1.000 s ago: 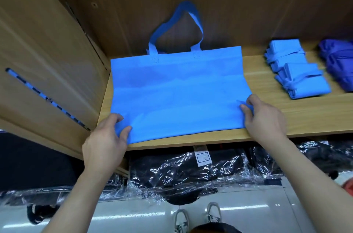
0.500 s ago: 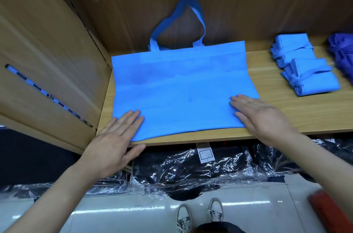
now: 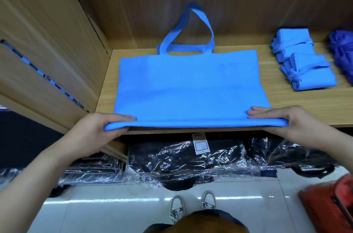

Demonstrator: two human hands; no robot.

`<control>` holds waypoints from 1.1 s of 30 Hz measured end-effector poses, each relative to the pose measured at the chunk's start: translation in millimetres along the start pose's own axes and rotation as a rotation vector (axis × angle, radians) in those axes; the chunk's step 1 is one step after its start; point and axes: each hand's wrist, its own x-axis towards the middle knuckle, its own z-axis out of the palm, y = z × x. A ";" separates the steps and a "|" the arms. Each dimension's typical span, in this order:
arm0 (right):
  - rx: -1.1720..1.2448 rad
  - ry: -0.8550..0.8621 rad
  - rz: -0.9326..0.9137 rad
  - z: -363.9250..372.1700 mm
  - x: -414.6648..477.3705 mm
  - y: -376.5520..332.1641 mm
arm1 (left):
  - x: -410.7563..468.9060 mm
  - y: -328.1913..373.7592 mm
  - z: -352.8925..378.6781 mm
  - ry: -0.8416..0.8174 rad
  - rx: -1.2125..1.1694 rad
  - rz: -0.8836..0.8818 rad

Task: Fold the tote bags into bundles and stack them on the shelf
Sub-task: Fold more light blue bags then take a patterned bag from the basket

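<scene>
A light blue tote bag (image 3: 189, 83) lies flat on the wooden shelf (image 3: 298, 106), its handles (image 3: 191, 32) leaning up against the back wall. Its near edge is lifted just off the shelf's front lip. My left hand (image 3: 99, 129) pinches the bag's near left corner, thumb on top and fingers underneath. At the near right corner my right hand (image 3: 284, 120) grips the same edge in the same way. Two folded blue bundles (image 3: 301, 61), tied with their own straps, lie on the shelf to the right.
A purple bundle (image 3: 342, 53) sits at the far right of the shelf. The cabinet side panel (image 3: 47, 45) closes off the left. Black goods in clear plastic wrap (image 3: 183, 160) fill the shelf below. A red crate (image 3: 332, 208) stands on the floor at right.
Both hands lay flat on the bag's lower part half a second ago. They have slid to the near corners, taken hold of the edge and lifted it slightly.
</scene>
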 end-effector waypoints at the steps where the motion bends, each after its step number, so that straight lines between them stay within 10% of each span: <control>1: 0.137 0.009 0.078 -2.8 -1.2 -2.2 | 1.4 2.0 1.8 0.022 -0.117 -0.065; 11: 0.428 0.565 0.303 16.0 24.7 1.2 | 22.1 12.7 36.6 0.537 -0.222 -0.254; 17: -0.222 0.761 0.428 33.6 40.8 -5.8 | 31.6 15.3 43.2 0.574 0.136 -0.317; 26: -0.431 0.716 0.556 41.3 45.5 -21.4 | 32.4 23.0 49.4 0.644 0.205 -0.420; 33: -0.601 0.779 0.187 45.1 46.5 -11.8 | 35.1 -6.6 49.1 0.615 0.431 0.172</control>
